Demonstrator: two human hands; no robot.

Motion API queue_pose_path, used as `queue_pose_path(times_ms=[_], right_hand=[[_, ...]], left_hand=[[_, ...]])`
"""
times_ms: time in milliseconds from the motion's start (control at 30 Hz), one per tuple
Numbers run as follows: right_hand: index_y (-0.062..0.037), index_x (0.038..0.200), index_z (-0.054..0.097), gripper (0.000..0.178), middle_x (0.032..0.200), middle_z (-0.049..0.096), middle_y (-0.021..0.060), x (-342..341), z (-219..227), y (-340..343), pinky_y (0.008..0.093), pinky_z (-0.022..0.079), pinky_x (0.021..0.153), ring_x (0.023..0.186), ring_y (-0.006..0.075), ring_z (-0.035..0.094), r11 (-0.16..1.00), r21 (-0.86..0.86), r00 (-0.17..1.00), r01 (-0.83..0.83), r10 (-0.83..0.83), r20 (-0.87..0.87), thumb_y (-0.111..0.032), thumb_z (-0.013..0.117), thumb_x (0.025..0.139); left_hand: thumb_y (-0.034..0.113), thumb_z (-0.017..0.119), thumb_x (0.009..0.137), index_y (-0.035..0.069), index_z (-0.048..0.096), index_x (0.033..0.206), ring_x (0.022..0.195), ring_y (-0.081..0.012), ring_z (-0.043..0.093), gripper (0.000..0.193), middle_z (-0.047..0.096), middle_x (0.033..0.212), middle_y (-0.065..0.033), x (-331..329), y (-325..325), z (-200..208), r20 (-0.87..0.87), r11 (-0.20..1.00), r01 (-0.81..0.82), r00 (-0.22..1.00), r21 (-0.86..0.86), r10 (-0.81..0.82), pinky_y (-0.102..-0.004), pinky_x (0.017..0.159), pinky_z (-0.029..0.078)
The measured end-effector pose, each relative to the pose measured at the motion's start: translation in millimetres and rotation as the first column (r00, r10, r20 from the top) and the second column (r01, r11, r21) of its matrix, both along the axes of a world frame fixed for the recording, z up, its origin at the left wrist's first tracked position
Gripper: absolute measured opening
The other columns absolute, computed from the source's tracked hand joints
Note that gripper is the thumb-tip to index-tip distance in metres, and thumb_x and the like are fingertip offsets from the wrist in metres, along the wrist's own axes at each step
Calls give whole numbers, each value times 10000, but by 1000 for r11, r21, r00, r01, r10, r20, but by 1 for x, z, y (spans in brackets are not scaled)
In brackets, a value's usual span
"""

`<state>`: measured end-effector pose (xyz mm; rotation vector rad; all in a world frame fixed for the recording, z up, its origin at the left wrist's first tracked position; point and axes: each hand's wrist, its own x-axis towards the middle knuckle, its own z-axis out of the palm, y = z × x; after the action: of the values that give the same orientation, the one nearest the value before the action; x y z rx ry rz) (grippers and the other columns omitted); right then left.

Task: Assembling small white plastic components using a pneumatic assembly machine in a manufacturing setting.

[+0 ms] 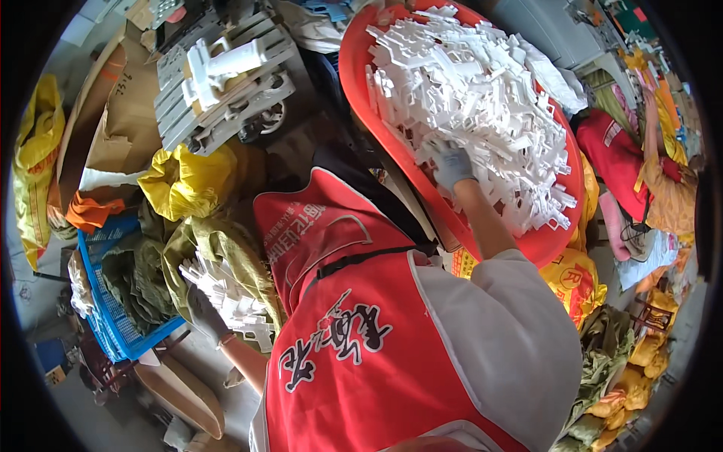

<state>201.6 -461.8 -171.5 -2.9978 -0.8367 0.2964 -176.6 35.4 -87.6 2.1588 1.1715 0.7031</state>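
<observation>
My right hand (453, 165), in a light grey glove, reaches onto a heap of white plastic toy-gun pieces (482, 90). Its fingers look spread and touch the pieces at the near left of the heap. A big red oval tub (367, 107) holds the heap. Lower left, my left hand (203, 313) wears a darker grey glove and rests at the mouth of an olive woven sack (260, 260). More white toy-gun pieces (237, 301) lie in that sack, right beside the left hand. The left fingers are partly hidden, and their grip is unclear.
A grey slatted metal fixture (256, 83) bears a white toy-gun-shaped piece (222, 66). Cardboard (120, 143), a yellow sack (187, 181) and a blue crate (117, 324) stand to the left. At the far right is another person in red (610, 158); yellow bags (576, 282) lie nearer.
</observation>
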Motion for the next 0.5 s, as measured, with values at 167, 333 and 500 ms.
queue_pose_path(times_ms=[167, 333, 500], right_hand=[[-248, 1285, 477, 538, 1394, 362, 22, 1, -33, 12, 387, 455, 893, 1182, 282, 460, 987, -116, 992, 108, -100, 71, -81, 518, 775], [-208, 1199, 540, 444, 1185, 568, 77, 19, -23, -24, 373, 486, 856, 1005, 290, 584, 929, 326, 984, 177, -166, -62, -54, 507, 784], [-17, 1314, 423, 561, 1268, 526, 95, 104, 20, -77, 290, 349, 1009, 1194, 184, 461, 580, 715, 668, 390, 357, -654, -97, 601, 788]], left_hand=[[143, 524, 918, -11, 608, 1121, 983, -152, 584, 269, 644, 1081, -75, 47, -15, 7, -77, 981, 179, 980, -70, -184, -282, 891, 439], [166, 525, 920, -24, 600, 1129, 981, -153, 586, 292, 644, 1080, -84, 48, -20, 12, -101, 979, 191, 975, -76, -198, -283, 891, 441], [172, 511, 931, -16, 609, 1120, 954, -177, 605, 284, 655, 1050, -108, 42, -20, 9, -70, 988, 116, 990, -102, -123, -292, 849, 463]])
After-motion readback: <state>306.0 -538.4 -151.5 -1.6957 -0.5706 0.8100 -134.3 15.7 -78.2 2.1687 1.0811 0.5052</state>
